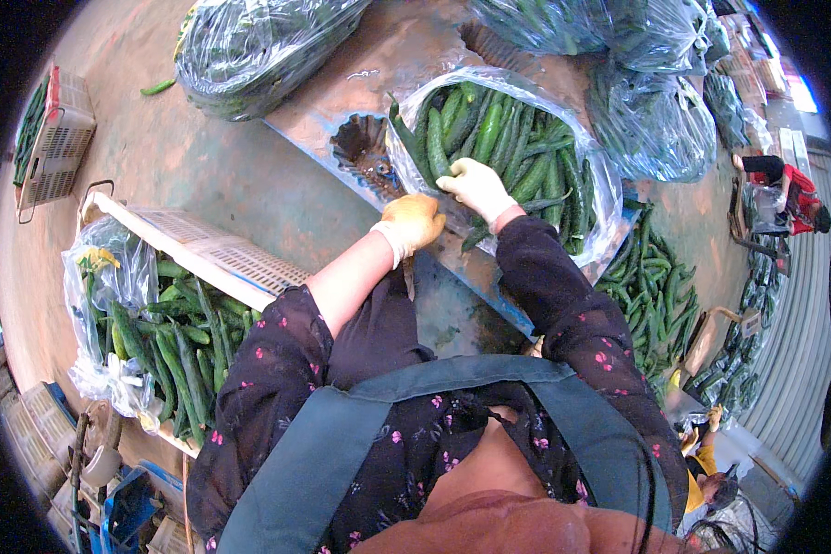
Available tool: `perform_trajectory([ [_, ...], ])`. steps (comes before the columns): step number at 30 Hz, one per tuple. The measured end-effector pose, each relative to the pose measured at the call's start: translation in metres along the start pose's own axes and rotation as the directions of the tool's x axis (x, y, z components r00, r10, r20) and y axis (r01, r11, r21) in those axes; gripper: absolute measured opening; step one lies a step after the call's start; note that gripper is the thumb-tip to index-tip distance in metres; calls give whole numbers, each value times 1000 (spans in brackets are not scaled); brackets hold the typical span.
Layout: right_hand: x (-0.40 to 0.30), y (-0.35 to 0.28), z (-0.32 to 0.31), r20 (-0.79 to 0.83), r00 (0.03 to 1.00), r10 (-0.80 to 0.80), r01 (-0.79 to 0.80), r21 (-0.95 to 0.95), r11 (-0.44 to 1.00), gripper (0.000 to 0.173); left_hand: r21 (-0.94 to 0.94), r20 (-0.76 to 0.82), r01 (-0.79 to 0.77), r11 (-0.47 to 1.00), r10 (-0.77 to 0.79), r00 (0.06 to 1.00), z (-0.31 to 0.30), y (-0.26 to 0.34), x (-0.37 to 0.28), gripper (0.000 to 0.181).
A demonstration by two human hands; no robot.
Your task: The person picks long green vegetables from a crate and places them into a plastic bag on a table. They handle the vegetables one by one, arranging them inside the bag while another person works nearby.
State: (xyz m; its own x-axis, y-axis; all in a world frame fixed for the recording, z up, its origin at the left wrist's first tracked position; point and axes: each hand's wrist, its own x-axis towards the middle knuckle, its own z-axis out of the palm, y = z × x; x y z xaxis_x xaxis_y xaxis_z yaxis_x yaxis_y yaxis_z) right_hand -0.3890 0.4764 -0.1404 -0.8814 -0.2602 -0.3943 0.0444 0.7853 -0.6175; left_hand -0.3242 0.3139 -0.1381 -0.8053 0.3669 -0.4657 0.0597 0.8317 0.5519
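A clear plastic bag lies opened out on a metal stand, filled with dark green cucumbers. At its near left side my right hand, in a pale glove, rests over the cucumbers. Its fingertips meet the lower end of one cucumber; whether they grip it is hidden. My left hand, in a yellowed glove, is beside the bag's near left corner with curled fingers. What those fingers enclose, if anything, cannot be seen. Beside the bag, a dark fluted hollow shows in the stand.
To my left, a plastic crate holds loose cucumbers. More cucumbers are heaped at right. Filled bags lie ahead, others at far right. Another crate stands far left. Two people work at the right.
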Motion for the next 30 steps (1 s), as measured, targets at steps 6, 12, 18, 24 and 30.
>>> perform_trajectory([
  [6, -10, -15, -32, 84, 996, 23, -44, 262, 964, 42, 16, -191, -88, 996, 89, 978, 6, -4, -2, 49],
  [12, 49, -40, -7, -76, 919, -387, 381, -79, 921, 44, 163, 126, 23, 986, -44, 991, 2, -6, -6, 61],
  [18, 74, -58, 18, 142, 947, -288, 318, -283, 905, 53, 230, 249, 45, 972, -104, 963, 12, -17, 1, 68],
  [24, 63, -31, -19, 149, 943, -299, 317, -117, 941, 39, 260, 381, 115, 959, -212, 900, 10, -16, 5, 54],
  [30, 13, -38, -44, 165, 978, -130, 47, 428, 903, 28, 265, 350, 113, 958, -204, 914, 7, -16, 0, 53],
])
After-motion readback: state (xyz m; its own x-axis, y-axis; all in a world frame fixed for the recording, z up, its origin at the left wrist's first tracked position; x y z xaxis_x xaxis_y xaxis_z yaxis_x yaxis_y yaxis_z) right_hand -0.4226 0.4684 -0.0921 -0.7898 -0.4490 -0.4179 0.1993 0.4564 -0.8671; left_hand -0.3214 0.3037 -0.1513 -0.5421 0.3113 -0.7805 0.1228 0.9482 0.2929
